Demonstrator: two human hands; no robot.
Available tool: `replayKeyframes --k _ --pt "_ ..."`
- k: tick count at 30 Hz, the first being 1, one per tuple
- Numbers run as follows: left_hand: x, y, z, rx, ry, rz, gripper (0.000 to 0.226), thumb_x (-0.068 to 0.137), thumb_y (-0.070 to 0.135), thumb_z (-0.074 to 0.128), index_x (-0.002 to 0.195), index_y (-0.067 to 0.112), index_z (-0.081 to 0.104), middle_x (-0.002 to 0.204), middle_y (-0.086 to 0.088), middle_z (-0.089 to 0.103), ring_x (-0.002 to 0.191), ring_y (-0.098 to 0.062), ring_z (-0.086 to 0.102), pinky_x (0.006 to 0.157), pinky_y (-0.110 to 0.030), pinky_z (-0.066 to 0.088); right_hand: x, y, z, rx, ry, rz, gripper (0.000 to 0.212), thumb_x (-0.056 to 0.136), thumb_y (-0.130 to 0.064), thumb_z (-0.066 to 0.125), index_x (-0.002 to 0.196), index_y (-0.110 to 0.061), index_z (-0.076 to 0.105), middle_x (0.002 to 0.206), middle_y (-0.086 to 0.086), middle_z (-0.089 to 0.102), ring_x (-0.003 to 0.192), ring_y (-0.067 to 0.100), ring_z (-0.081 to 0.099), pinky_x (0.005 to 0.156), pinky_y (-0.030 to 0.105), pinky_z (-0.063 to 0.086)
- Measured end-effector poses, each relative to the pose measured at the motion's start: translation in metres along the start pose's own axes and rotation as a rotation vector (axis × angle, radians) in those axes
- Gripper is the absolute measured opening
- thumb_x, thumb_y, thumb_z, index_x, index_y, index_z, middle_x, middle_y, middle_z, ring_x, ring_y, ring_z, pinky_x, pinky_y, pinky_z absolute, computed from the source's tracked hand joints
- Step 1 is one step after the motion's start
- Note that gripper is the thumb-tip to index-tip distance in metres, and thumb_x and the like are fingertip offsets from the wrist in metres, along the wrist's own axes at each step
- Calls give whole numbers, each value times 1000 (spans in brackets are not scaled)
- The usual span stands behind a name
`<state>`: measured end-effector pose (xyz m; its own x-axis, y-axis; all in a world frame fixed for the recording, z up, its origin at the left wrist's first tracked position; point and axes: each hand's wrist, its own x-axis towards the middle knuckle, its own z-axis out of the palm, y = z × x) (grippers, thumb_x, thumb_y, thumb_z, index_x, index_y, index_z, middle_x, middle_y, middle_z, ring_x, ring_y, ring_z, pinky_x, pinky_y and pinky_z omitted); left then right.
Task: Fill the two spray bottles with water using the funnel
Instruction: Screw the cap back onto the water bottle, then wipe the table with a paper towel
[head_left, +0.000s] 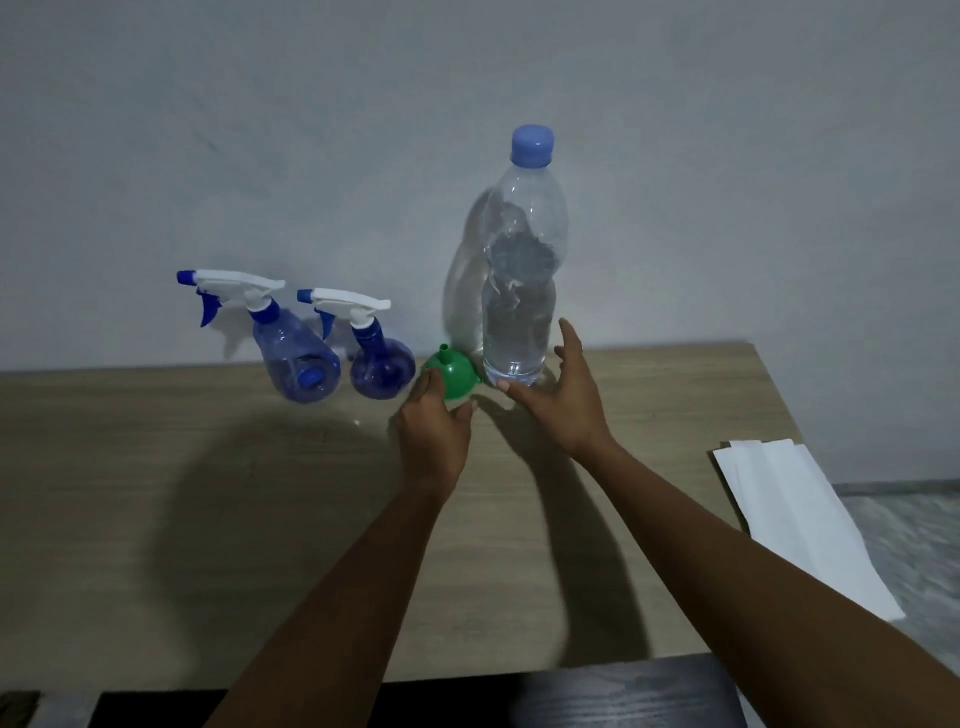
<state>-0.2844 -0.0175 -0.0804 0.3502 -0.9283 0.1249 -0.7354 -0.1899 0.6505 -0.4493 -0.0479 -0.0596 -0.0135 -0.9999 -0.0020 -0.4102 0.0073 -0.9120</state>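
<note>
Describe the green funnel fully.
The small green plastic funnel stands upside down on the wooden table: wide mouth down, short spout pointing up. It sits between a round blue spray bottle and the tall clear water bottle. The left hand cups its near side, finger and thumb at the rim.

I work from one view: a wide-angle camera worn on the head. It looks forward and down over the light wood-grain table (156, 493) toward the plain pale wall (363, 130). Both forearms enter from the bottom edge. The left hand (434, 423), gripping the green plastic funnel (457, 371), and the spread right hand (561, 395) sit near frame centre, at arm's reach. Just beyond the right hand, the tall clear plastic bottle (519, 312) rises into the upper frame.
</note>
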Motion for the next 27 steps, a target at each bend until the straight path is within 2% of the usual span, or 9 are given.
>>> replayKeyframes --k 3,6,9,12,16,21,24,27 --pt "-30 14 -25 6 -83 35 51 85 31 77 130 11 63 122 -10 71 112 -31 67 95 -40 54 -28 3 -11 -31 1 19 102 79 -50 82 160 -29 23 161 6 38 144 22 42 105 31 38" --pt "-55 26 -45 3 -188 68 49 89 34 72 134 17 62 134 -3 66 120 -22 65 103 -35 49 -59 2 -27 -70 46 37 88 83 -46 80 155 -26 35 157 3 43 141 19 44 106 29 38" --pt "-79 40 -59 -12 -291 155 48 93 29 68 139 18 59 143 0 59 131 -18 56 107 -27 41 -96 1 -47 -98 106 21 71 87 -45 76 148 -25 47 151 1 50 137 20 47 110 38 43" --pt "-104 51 -62 -7 -378 253 48 94 30 65 141 22 58 149 4 53 138 -15 48 110 -25 36 -136 3 -66 -103 195 87 58 90 -42 75 141 -24 55 144 0 56 131 19 52 107 43 47" --pt "-135 64 -45 0 -524 395 48 93 30 66 139 21 60 149 0 54 136 -18 51 113 -30 40 -181 15 -89 -145 328 132 48 90 -40 75 134 -25 61 139 -3 61 126 18 56 104 40 50" --pt "-164 92 -26 8 -659 481 49 89 36 67 136 24 62 148 0 54 126 -21 60 106 -37 48 -215 31 -122 -178 426 202 39 88 -36 78 123 -24 68 130 -3 67 121 18 61 101 38 49" --pt "-171 111 -6 32 -718 520 50 88 35 68 136 23 62 147 1 56 127 -20 60 106 -36 48 -220 45 -145 -239 437 256 35 89 -32 75 122 -22 70 127 -2 69 117 19 63 95 33 48" --pt "-177 130 17 68 -773 496 53 85 37 70 136 25 62 144 3 58 124 -16 62 106 -31 48 -219 62 -171 -286 429 325 33 91 -33 70 122 -25 69 129 -5 67 117 19 62 94 35 50"
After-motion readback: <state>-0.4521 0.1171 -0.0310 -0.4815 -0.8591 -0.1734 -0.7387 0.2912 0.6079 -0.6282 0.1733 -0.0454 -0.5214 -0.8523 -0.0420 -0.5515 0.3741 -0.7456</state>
